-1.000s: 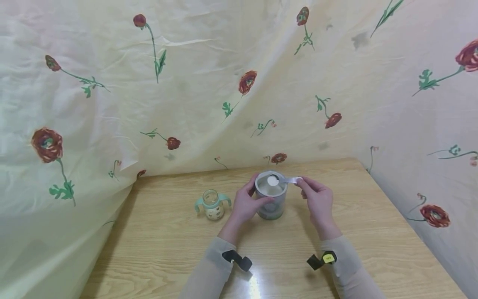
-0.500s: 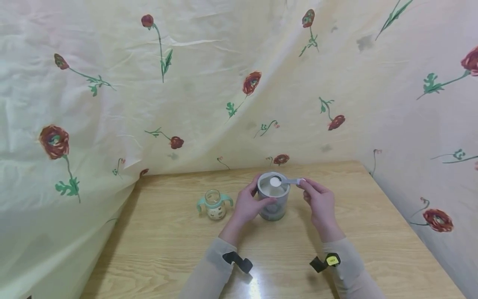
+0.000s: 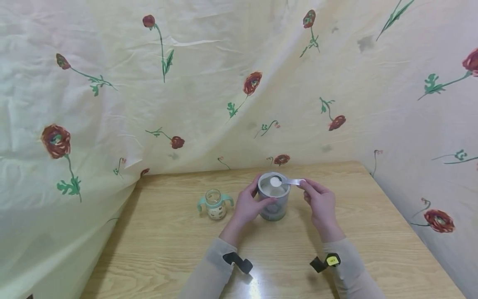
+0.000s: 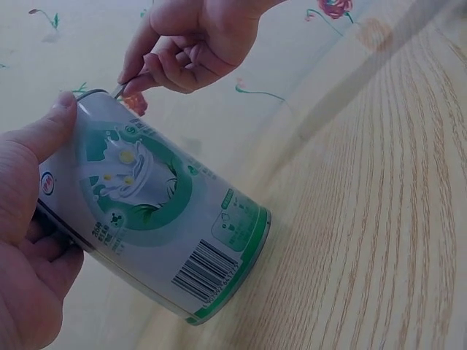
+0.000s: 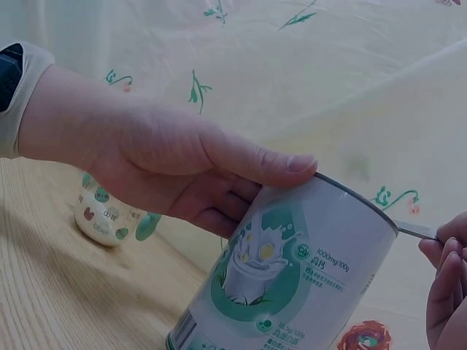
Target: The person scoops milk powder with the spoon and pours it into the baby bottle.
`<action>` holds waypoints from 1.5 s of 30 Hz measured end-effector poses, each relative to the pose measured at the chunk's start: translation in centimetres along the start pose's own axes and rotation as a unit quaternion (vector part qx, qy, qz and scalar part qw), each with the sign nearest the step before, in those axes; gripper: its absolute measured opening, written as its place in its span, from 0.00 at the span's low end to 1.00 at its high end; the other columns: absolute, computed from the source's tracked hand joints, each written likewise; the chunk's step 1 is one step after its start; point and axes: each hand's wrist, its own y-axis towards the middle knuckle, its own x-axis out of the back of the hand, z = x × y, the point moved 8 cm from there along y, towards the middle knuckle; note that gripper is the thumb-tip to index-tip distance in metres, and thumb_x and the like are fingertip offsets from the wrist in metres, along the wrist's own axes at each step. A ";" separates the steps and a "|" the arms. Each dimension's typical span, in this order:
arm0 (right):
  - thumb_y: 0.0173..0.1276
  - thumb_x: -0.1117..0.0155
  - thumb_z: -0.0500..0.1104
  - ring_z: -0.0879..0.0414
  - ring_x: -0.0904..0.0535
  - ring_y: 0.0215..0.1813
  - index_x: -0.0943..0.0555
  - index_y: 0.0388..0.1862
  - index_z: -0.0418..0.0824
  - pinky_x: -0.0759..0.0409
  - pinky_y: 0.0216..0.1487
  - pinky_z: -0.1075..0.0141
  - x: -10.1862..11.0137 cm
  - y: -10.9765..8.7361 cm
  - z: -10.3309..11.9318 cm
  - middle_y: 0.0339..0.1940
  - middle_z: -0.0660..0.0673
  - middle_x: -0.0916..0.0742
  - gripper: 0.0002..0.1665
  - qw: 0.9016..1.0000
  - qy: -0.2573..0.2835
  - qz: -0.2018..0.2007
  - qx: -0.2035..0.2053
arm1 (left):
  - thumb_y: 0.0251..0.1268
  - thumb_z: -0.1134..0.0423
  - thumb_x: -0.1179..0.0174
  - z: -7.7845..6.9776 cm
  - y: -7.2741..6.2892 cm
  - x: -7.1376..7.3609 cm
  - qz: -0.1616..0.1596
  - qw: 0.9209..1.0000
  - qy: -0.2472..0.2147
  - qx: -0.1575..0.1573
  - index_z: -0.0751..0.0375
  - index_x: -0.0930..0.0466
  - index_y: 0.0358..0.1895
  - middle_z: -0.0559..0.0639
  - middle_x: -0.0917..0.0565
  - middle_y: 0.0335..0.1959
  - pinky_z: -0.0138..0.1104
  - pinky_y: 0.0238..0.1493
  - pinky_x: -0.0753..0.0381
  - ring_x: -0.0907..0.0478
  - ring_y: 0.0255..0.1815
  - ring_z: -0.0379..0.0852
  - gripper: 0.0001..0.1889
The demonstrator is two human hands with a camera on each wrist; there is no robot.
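Note:
A white and green milk powder can (image 3: 274,211) with an open top stands on the table. My left hand (image 3: 251,204) grips it from the left, thumb across its near side below the rim. In the left wrist view the printed side of the can (image 4: 142,189) shows a milk splash and a barcode. Between thumb and fingertips, my right hand (image 3: 322,202) pinches the handle of a scoop (image 3: 293,182). The scoop's round bowl, with white powder in it, lies within the can's mouth. In the right wrist view, the handle (image 5: 417,230) juts out past the can's rim.
Left of the can stands a baby bottle (image 3: 216,212), without a lid, with two mint-green handles and small printed figures. The wooden table (image 3: 168,253) meets a flower-patterned cloth (image 3: 201,95) behind and at both sides.
The head view has shifted slightly, so everything sits a little further right in it. Both hands, the can and the scoop keep nearly the same places relative to each other.

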 end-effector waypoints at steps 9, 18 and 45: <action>0.74 0.24 0.42 0.64 0.22 0.34 0.08 0.43 0.47 0.18 0.36 0.76 -0.2 -0.3 -0.3 0.36 0.52 0.07 0.02 0.999 0.032 0.008 -0.034 | 0.62 0.51 0.20 0.1 -0.3 0.1 0.008 1.000 -0.012 -0.008 0.57 0.41 0.85 0.52 0.37 0.84 0.41 0.81 0.35 0.37 0.82 0.51 0.53; 0.74 0.25 0.43 0.63 0.23 0.34 0.08 0.44 0.44 0.20 0.35 0.76 -0.5 -0.7 -0.3 0.37 0.52 0.07 0.05 0.998 0.047 0.020 -0.044 | 0.64 0.52 0.21 -0.3 -0.5 0.2 0.008 1.000 -0.019 -0.015 0.57 0.40 0.85 0.53 0.36 0.84 0.41 0.80 0.35 0.37 0.82 0.49 0.50; 0.78 0.30 0.37 0.66 0.24 0.30 0.10 0.40 0.44 0.24 0.31 0.79 -2.5 -2.0 -0.3 0.32 0.52 0.10 0.05 0.990 0.102 0.057 -0.083 | 0.70 0.58 0.26 -1.4 -4.3 4.5 0.003 0.999 -0.030 -0.032 0.50 0.35 0.83 0.41 0.30 0.80 0.41 0.79 0.32 0.32 0.80 0.46 0.41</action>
